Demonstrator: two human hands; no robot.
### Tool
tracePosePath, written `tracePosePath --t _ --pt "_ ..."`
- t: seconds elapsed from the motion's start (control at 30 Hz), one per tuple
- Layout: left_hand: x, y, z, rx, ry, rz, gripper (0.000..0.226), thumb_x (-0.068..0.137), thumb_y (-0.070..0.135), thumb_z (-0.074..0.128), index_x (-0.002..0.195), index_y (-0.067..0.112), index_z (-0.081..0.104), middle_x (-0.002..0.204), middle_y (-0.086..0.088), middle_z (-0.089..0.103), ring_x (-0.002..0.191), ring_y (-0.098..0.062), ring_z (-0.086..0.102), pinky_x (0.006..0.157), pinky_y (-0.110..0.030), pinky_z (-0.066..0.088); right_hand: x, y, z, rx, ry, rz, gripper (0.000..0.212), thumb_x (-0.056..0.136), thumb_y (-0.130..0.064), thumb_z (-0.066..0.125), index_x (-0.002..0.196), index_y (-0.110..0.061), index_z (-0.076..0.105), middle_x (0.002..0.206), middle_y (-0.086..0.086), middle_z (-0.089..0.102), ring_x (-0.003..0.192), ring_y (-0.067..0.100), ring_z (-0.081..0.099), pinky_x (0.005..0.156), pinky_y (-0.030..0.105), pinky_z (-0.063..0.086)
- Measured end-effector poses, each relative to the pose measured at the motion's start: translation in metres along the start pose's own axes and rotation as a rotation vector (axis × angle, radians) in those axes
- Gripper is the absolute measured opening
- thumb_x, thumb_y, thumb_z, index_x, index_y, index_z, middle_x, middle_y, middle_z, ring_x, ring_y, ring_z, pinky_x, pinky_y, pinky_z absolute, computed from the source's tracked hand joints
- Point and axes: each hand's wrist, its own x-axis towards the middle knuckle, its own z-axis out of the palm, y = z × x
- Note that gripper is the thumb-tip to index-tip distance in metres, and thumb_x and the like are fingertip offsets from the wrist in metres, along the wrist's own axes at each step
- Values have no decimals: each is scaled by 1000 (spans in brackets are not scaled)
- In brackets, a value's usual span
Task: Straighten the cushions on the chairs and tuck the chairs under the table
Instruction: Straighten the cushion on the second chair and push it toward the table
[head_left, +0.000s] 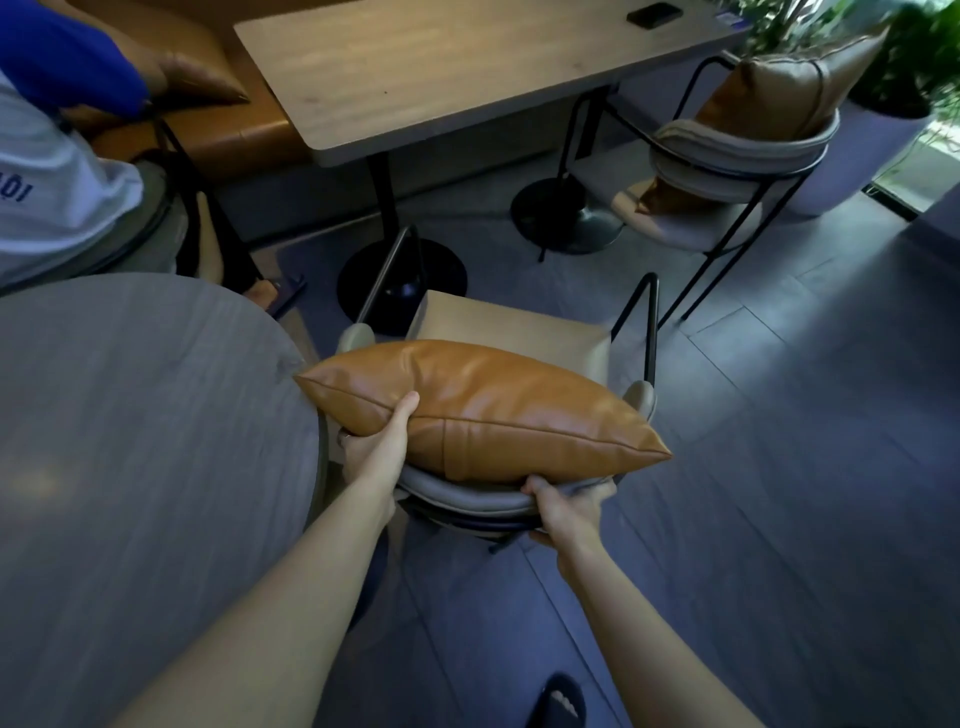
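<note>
A tan leather cushion (483, 405) stands on edge against the curved grey backrest of the near chair (467, 499). My left hand (382, 441) grips the cushion's lower left edge, thumb over the seam. My right hand (563, 506) is closed on the backrest's top rim at the right, just below the cushion. The chair's beige seat (519, 327) faces the rectangular wooden table (441, 67), with the chair pulled back from it. A second chair (727, 161) with its own tan cushion (779, 88) stands at the table's right end.
A round grey table (130, 441) fills the left foreground, touching the cushion's left corner. A person in a white shirt (57, 182) sits at the upper left. Black table bases (402, 275) stand ahead. A phone (654, 14) lies on the wooden table. A potted plant (883, 130) is at the right.
</note>
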Motion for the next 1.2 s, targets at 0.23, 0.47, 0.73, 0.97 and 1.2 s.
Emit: tracePosePath --t 0.23,0.47,0.73,0.97,1.2 --pt "4 10 20 -41 65 -23 125 60 69 83 157 20 22 144 -11 51 124 -37 54 89 -56 56 30 -28 -3 -72 -35 -32 104 80 -20 84 154 -25 11 147 22 48 118 44 60 90 61 60" --pt "7 17 43 -137 135 -24 127 55 73 82 157 29 21 142 -9 53 120 -35 57 81 -51 59 69 -64 -3 -176 -109 -34 98 79 -18 84 152 -18 19 144 22 50 112 40 61 83 56 63" --pt "25 43 75 -215 170 -28 120 60 70 83 156 29 23 143 -9 52 122 -34 56 86 -55 58 119 -117 8 -261 -197 -67 95 81 -17 84 148 -19 16 140 20 50 119 40 59 81 54 63" --pt "47 73 104 -267 214 -26 118 62 69 82 156 24 25 144 -8 49 124 -34 55 83 -55 59 162 -168 28 -360 -240 -91 78 81 -17 82 131 -17 23 138 20 53 117 40 60 70 47 59" --pt "64 94 135 -285 256 -23 121 67 71 77 159 20 18 141 -11 51 117 -33 57 83 -54 60 192 -215 39 -482 -292 -67 106 84 -22 79 161 -14 6 138 20 59 114 42 67 66 41 60"
